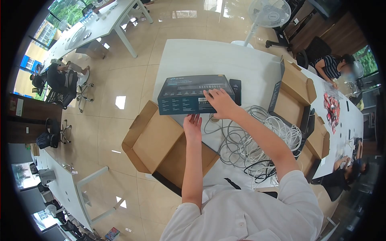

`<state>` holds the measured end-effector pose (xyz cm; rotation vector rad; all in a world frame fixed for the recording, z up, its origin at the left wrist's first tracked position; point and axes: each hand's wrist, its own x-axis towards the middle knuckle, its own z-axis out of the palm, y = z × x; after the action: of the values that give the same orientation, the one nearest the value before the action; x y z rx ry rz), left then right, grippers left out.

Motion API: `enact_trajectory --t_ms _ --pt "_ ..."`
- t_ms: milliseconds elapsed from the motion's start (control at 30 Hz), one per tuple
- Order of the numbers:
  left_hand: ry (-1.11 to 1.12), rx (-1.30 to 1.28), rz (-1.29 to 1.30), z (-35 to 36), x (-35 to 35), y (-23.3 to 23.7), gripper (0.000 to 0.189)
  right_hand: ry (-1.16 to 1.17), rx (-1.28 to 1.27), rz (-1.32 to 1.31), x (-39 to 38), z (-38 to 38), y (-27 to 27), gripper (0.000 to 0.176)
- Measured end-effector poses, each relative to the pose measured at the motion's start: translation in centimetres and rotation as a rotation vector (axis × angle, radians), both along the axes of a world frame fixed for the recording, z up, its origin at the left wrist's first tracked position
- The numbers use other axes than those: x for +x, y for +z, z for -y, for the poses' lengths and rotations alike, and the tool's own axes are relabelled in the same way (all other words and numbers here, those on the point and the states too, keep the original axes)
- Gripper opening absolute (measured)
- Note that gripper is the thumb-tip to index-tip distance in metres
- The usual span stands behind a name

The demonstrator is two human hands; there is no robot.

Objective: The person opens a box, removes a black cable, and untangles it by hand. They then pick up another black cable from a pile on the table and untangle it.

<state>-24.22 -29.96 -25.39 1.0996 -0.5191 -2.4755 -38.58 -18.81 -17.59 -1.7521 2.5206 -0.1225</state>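
A closed dark teal box (pixel 181 94) with white print and a barcode lies on the white table (pixel 193 52). My right hand (pixel 220 103) rests on its top and front edge at the right, fingers spread. Under the front edge of the box is my left hand (pixel 193 125), palm up, its fingertips touching or just beneath the lower edge. A dark flat device (pixel 236 90) lies against the right side of the box. Below the box, an open brown cardboard box (pixel 155 138) sits at the table's left edge, partly behind my left forearm.
Tangled white and grey cables (pixel 251 140) lie under and beside my right forearm. Two more open cardboard boxes (pixel 290 98) stand at the right. A white fan (pixel 268 13) is beyond the table. People sit at the right-hand table and at the far left.
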Motion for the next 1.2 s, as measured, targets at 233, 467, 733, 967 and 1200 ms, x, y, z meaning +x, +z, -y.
enact_trajectory --t_ms 233,467,733,967,1200 --pt "0.118 0.150 -0.239 -0.7 0.5 2.7 0.086 0.031 0.055 0.437 -1.3 -0.5 0.9 0.067" --pt "-0.005 0.094 -0.052 -0.8 0.5 -1.3 0.096 -0.070 -0.173 0.176 -7.0 1.4 7.0 0.031" --pt "-0.040 0.076 0.109 -0.5 -1.5 -2.7 0.084 -0.352 -0.385 -0.444 -11.4 5.7 5.9 0.013" --pt "-0.172 0.191 0.214 1.5 -5.0 -1.8 0.095 -0.446 -0.571 -0.441 -15.6 8.3 3.9 0.015" --pt "-0.199 0.320 0.246 2.6 -9.6 -4.0 0.078 -0.435 -0.574 -0.424 -17.3 8.5 3.2 0.052"
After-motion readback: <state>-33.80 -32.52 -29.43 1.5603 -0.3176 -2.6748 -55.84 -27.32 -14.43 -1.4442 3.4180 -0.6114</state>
